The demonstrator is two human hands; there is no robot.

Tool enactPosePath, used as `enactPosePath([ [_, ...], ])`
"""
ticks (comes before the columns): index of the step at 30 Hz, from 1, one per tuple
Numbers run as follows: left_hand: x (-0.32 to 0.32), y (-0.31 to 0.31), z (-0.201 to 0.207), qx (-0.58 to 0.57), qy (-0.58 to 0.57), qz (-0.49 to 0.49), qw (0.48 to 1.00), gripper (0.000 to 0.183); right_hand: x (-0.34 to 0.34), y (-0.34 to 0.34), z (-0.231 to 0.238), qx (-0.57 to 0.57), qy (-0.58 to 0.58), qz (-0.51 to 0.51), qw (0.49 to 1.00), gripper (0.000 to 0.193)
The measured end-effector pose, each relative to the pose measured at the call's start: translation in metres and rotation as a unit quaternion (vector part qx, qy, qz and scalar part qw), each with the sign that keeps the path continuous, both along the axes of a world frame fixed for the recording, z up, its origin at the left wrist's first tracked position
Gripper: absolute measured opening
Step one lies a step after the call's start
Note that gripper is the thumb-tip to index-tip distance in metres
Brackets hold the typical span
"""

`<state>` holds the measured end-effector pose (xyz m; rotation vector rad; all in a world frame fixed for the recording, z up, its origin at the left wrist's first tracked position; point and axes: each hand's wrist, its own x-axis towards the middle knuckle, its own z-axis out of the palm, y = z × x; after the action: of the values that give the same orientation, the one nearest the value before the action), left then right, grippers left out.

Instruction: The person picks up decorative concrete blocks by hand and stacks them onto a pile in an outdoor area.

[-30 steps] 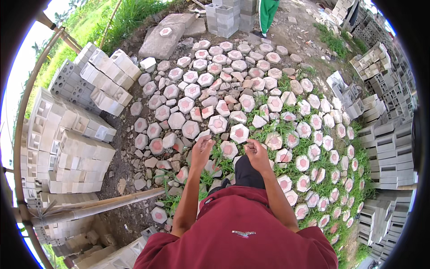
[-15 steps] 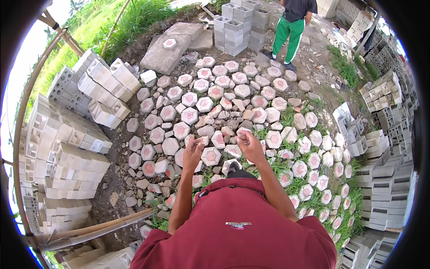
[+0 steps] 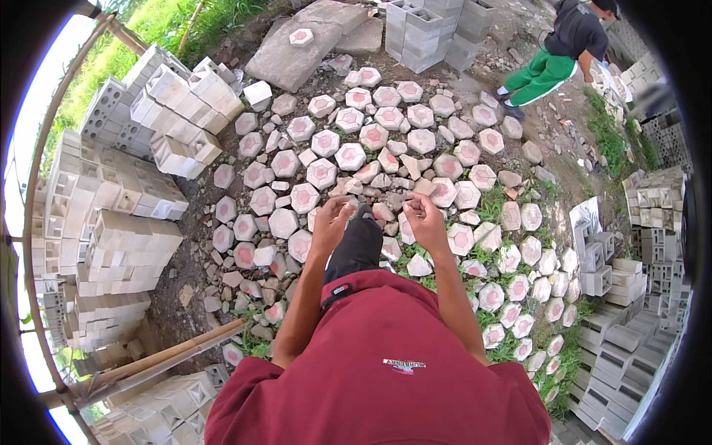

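Observation:
My left hand (image 3: 331, 224) is raised in front of me, its fingers loosely curled and apart, holding nothing that I can see. Level with it, a short gap to the right, my right hand (image 3: 426, 222) is half curled, thumb and fingers apart, also with nothing visible in it. Between them my dark-trousered leg (image 3: 354, 247) reaches forward. Below the hands lie hexagonal paving blocks (image 3: 282, 224), pale with reddish centres, spaced apart on the ground. Broken stones (image 3: 382, 187) fill a patch just ahead.
Hollow concrete blocks are stacked at the left (image 3: 126, 245) and right (image 3: 638, 337). A grey block stack (image 3: 423, 33) and a tilted slab (image 3: 293, 55) stand ahead. A person in green trousers (image 3: 540, 74) is at the far right. A bamboo pole (image 3: 178, 348) crosses the lower left.
My leg has come forward between my hands, and the ground has shifted in view. The other person has moved to the right and now leans. Both hands stay raised.

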<state>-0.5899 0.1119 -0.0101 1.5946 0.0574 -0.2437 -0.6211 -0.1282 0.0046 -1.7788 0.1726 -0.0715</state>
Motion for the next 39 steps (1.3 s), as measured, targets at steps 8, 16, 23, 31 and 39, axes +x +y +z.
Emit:
enactPosePath([
  [8,0.168,-0.030,0.002,0.034,-0.038,-0.017,0.999,0.031,0.148,-0.031,-0.006,0.003,-0.021,-0.033,0.999,0.031],
  [16,0.342,-0.029,0.018,0.023,-0.071,-0.024,0.997,0.032,0.325,-0.036,0.022,-0.012,-0.020,-0.016,1.000,0.039],
  [23,0.433,-0.028,0.033,0.004,-0.042,-0.025,0.999,0.032,0.418,-0.036,0.009,0.014,-0.008,-0.022,1.000,0.036],
  [31,0.537,-0.045,0.015,-0.005,0.008,0.010,1.000,0.029,0.539,-0.060,-0.017,0.029,0.040,-0.023,0.999,0.035],
  [39,0.742,-0.077,-0.023,0.018,-0.023,0.003,1.000,0.031,0.743,-0.104,-0.044,-0.027,0.030,-0.004,0.999,0.035],
])
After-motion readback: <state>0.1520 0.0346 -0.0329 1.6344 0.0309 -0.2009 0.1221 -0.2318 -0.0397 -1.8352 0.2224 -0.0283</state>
